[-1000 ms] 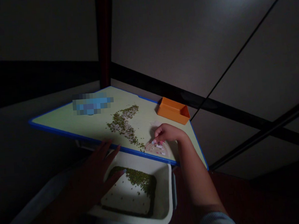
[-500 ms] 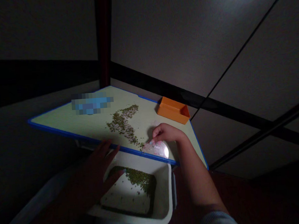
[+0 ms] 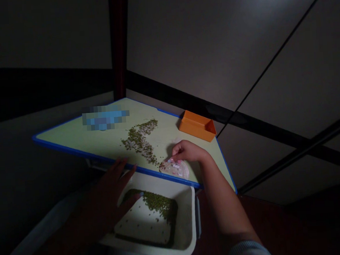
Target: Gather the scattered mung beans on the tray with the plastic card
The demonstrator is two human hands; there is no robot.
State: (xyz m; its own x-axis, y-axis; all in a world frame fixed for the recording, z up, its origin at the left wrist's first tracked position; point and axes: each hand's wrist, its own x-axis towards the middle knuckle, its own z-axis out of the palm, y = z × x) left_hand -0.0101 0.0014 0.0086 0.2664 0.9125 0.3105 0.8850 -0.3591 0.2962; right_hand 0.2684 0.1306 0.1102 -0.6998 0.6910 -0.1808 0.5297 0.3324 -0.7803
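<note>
My right hand (image 3: 186, 151) is closed in a pinch on a thin, see-through round plastic piece with pinkish marks (image 3: 177, 170), which looks like a lid. The piece lies near the front edge of the pale, blue-rimmed tabletop (image 3: 101, 147). Just left of it, small green beans (image 3: 138, 139) are scattered in a curved band. My left hand (image 3: 116, 185) is in deep shadow, its fingers stretched apart by the table's edge and its thumb over a white tub (image 3: 192, 234). More green beans (image 3: 160, 206) lie inside the tub, below the table edge.
An orange rectangular tray (image 3: 197, 127) stands at the table's back right corner. A blurred-out blue item (image 3: 105, 118) is at the back left. Walls rise close behind the table, with a dark red post (image 3: 119, 49) at the corner.
My right hand has shifted slightly left with the plastic piece, which has tilted so its bright glare is gone. My left hand, the tub and the scattered beans look unmoved.
</note>
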